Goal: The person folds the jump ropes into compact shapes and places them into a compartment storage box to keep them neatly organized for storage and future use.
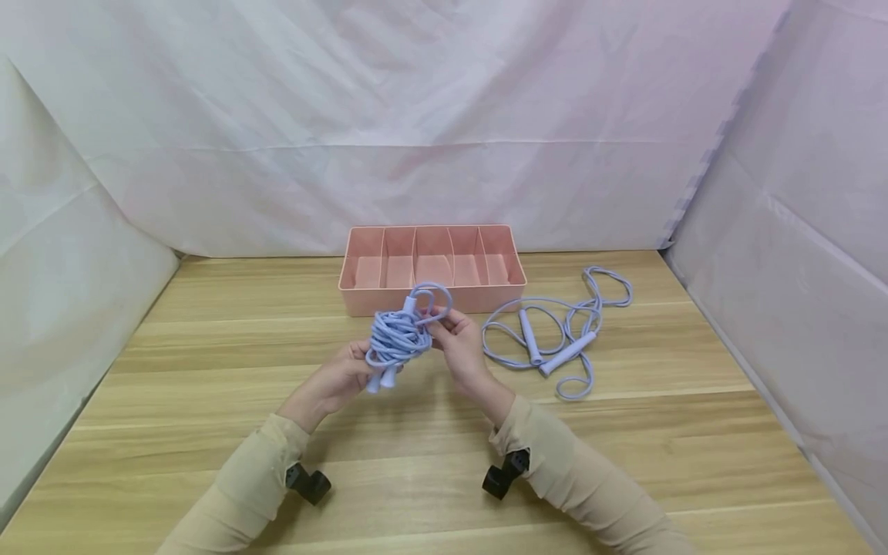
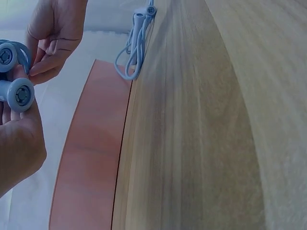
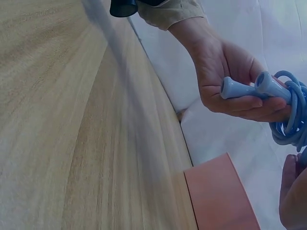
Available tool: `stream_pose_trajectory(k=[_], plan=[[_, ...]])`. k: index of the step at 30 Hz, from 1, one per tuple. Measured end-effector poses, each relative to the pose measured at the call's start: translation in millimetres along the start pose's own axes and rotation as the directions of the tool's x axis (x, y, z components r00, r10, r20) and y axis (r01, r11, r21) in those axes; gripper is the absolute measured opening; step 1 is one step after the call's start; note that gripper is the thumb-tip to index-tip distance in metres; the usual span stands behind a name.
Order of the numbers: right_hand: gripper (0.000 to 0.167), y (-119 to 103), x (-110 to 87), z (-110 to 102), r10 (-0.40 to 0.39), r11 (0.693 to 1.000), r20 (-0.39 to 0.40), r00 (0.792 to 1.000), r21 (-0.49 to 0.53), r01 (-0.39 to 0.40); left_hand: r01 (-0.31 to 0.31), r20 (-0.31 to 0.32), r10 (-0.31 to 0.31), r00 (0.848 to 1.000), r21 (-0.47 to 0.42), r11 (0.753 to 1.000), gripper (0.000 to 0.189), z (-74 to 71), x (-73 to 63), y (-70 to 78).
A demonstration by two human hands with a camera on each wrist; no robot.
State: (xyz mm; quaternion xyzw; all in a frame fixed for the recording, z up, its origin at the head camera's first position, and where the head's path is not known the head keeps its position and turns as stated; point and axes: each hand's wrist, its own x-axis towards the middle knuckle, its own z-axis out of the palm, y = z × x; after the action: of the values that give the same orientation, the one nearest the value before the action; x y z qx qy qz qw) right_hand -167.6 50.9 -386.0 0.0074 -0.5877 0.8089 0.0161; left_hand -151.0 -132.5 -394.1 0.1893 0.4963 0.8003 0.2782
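A light blue jump rope [image 1: 397, 339], its cord wound in a bundle round its two handles, is held up above the table in front of the pink box. My left hand [image 1: 341, 376] grips the bundle from the left and below; in the right wrist view the two handle ends [image 3: 235, 89] lie across its fingers. On the other side, my right hand [image 1: 463, 347] pinches the cord near a loop that sticks out at the top of the bundle. The fingers behind the rope are partly hidden.
Behind the hands stands a pink box [image 1: 433, 301] with several compartments, against a white cloth backdrop [image 1: 430, 185]. A second light blue jump rope [image 1: 570, 351] lies loosely tangled on the wooden table [image 1: 229, 347], to the right of the box.
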Motion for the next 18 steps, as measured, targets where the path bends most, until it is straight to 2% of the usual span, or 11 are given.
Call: stream_pose_trajectory(k=[4, 10, 15, 18], plan=[[0.022, 1, -0.4, 0, -0.043, 0.999, 0.001, 0.999, -0.017, 0.043, 0.011, 0.002, -0.011, 1.0, -0.05, 0.999, 0.026, -1.1, -0.4, 0.4], [0.021, 2, 1.9, -1, -0.128, 0.991, 0.0, 0.992, -0.04, 0.128, 0.074, -0.031, -0.076, 0.997, -0.065, 0.995, 0.023, -9.2, 1.4, -2.1], [0.019, 5, 9.0, -4, -0.237, 0.966, 0.002, 0.971, -0.104, 0.236, 0.126, -0.048, -0.13, 0.99, -0.065, 0.99, 0.033, -16.6, 4.6, -5.7], [0.018, 8, 12.6, -7, -0.294, 0.942, 0.02, 0.956, -0.163, 0.293, 0.159, -0.082, -0.164, 0.983, -0.071, 0.985, 0.039, -17.3, 6.4, -6.4]])
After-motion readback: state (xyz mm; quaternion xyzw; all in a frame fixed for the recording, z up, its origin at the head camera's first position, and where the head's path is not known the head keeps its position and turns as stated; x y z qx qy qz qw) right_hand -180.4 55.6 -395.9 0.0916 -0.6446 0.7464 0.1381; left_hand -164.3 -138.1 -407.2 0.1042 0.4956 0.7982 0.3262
